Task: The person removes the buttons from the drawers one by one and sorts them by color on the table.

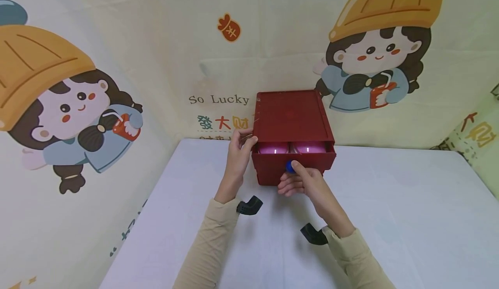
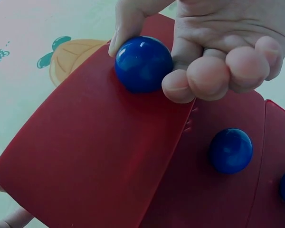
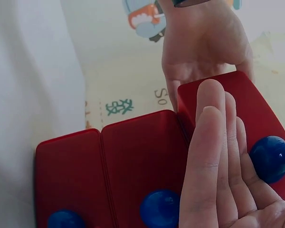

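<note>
A red drawer box (image 1: 290, 115) stands on the white table near the back wall. Its top drawer (image 1: 273, 159) is pulled partly out, with two shiny pink things (image 1: 309, 147) showing in the gap. My right hand (image 1: 308, 185) pinches the drawer's round blue knob (image 2: 143, 64) between thumb and index finger, the other fingers lying below it. Against the box's left side, near the front corner, rests my left hand (image 1: 238, 157); the box hides parts of its fingers in the right wrist view.
Two lower drawers carry blue knobs as well; the middle one's knob (image 2: 230, 150) and the bottom one's knob (image 3: 66, 219) protrude. A patterned cloth wall (image 1: 167, 63) rises behind the white table (image 1: 390, 219). Black wrist mounts (image 1: 249, 205) stick out from both sleeves.
</note>
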A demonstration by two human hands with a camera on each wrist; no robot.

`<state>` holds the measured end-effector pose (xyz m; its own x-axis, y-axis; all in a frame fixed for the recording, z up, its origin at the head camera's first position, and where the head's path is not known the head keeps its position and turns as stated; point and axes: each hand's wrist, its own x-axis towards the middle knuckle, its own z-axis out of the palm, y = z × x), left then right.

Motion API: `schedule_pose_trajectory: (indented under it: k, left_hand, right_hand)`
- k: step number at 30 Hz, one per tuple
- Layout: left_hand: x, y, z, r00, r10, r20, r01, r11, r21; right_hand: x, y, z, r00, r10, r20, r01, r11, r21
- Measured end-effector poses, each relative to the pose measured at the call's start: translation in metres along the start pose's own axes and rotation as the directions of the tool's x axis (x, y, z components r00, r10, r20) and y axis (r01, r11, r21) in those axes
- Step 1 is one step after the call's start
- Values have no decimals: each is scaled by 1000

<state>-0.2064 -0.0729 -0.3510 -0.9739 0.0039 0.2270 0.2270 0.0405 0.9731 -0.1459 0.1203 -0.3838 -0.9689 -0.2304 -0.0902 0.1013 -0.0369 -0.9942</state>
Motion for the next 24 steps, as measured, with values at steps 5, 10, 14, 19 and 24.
schedule_pose_trajectory:
  k: [5,10,14,19,24]
  left_hand:
    - [0,1,0,1000,-2,0,2,1000,7]
    - [-1,1,1,1000,9,-6,-9,1000,-1]
    - [-2,0,1,1000,23,-3,-23,1000,-1]
    - [-2,0,0,1000,20,-2,-20,1000,-1]
    - [-2,1,0,1000,1,5,-1,1000,-11]
  right_hand:
    - [-3,0,0,1000,7,4,-7,1000,0]
    - [-6,0,1,1000,8,15,-8,1000,3]
    - [-9,-1,1,1000,5,26,-5,1000,-1]
    - [-12,-2,2,1000,9,30,-9,1000,-5]
    - [-14,-1,2,999,17,33,-17,1000,-2]
